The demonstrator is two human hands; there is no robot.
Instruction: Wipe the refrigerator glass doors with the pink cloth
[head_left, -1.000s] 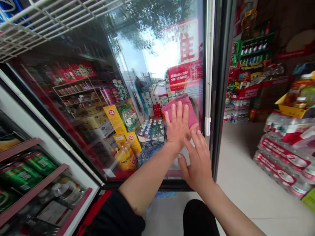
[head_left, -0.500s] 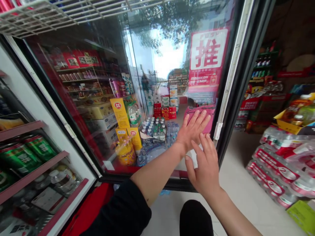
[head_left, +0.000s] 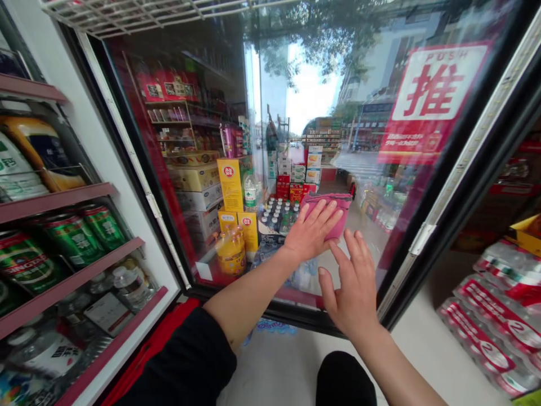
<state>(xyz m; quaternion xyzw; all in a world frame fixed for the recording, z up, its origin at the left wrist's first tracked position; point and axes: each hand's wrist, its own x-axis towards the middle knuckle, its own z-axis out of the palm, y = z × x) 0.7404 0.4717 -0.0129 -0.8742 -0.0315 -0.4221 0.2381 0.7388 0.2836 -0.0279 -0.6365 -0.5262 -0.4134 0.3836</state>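
At eight o'clock from the PUSH sign [head_left: 439,93], a pink cloth [head_left: 339,228] lies against the glass door [head_left: 363,160] beneath the left hand [head_left: 310,232], grip spread flat; right hand [head_left: 354,287], grip unclosed, at five o'clock.

A soft pink cloth [head_left: 341,223] is showing a dark band, possibly grey, along its upper edge. A flat, rectangular red sticker [head_left: 439,98] is bearing a white panel with red characters. Cylindrical green metal cans [head_left: 75,239] are wearing red upper bands, while long, narrow shelf strips [head_left: 80,285] are looking plain maroon. A tall yellow cardboard box [head_left: 230,192] is displaying a round red emblem.
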